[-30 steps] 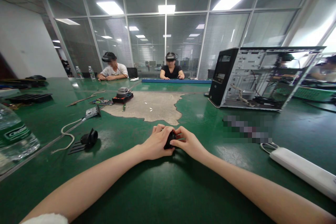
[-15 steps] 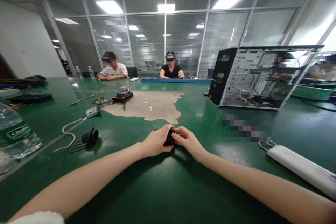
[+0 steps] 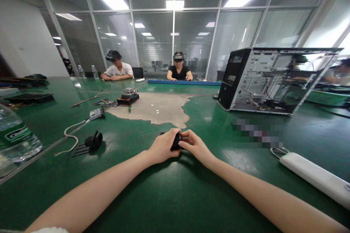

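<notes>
My left hand [image 3: 165,146] is wrapped around a small black part [image 3: 175,143] just above the green table [image 3: 164,196]. From the other side, the fingertips and thumb of my right hand [image 3: 195,146] close on the same part. Most of it is hidden by my fingers, so its exact kind cannot be made out. To the left, a black plastic piece with a round end and thin prongs [image 3: 93,141] lies on the table. Behind it rests a small metal box [image 3: 97,113] with a pale cable [image 3: 71,136].
An opened computer case [image 3: 262,80] stands at the right, behind a white power strip [image 3: 314,178]. A water bottle [image 3: 18,136] is at the left edge. A fan-like part on a dark base [image 3: 128,96] sits mid-table. Two people [image 3: 179,71] sit across the table.
Both hands stay in nearly the same place on the black part, with only slight finger movement. The whole view has shifted a little.
</notes>
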Action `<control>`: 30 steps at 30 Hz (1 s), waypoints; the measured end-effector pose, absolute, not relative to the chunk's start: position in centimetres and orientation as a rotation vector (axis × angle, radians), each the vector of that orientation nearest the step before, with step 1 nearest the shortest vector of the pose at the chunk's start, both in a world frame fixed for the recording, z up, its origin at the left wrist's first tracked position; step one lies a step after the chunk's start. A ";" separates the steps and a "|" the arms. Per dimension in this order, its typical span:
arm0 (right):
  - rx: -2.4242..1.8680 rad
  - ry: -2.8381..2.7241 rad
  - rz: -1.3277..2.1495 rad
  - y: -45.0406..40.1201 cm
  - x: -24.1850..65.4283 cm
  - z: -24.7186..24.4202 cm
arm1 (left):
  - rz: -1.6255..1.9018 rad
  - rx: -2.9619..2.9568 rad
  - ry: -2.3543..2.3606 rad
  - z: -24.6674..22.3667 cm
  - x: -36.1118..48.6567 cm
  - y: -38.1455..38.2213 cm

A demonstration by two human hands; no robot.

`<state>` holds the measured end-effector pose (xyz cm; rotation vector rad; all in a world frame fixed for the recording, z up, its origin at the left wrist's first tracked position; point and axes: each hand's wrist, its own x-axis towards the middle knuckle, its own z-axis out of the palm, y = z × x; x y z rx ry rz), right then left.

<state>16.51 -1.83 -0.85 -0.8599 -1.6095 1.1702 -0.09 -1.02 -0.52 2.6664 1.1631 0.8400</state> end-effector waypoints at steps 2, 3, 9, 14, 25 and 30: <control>-0.856 -1.595 1.190 -1.9 16.5 -0.8 | 0.840 2.675 1.141 -0.5 -0.1 -1.0; -0.859 -1.587 1.197 -1.9 16.5 -0.8 | 0.843 2.679 1.124 -0.5 -0.1 -1.0; -0.924 -1.595 1.135 -1.6 16.5 -1.2 | 0.851 2.663 1.104 -0.7 -0.1 -0.9; -0.830 -1.640 1.149 -1.8 16.6 -1.0 | 0.850 2.661 1.126 -0.9 -0.1 -0.7; -0.910 -1.643 1.100 -1.5 16.7 -1.5 | 0.846 2.661 1.149 -0.9 -0.1 -0.8; -0.797 -1.690 1.108 -1.8 16.8 -1.1 | 0.865 2.672 1.143 -0.9 -0.1 -0.9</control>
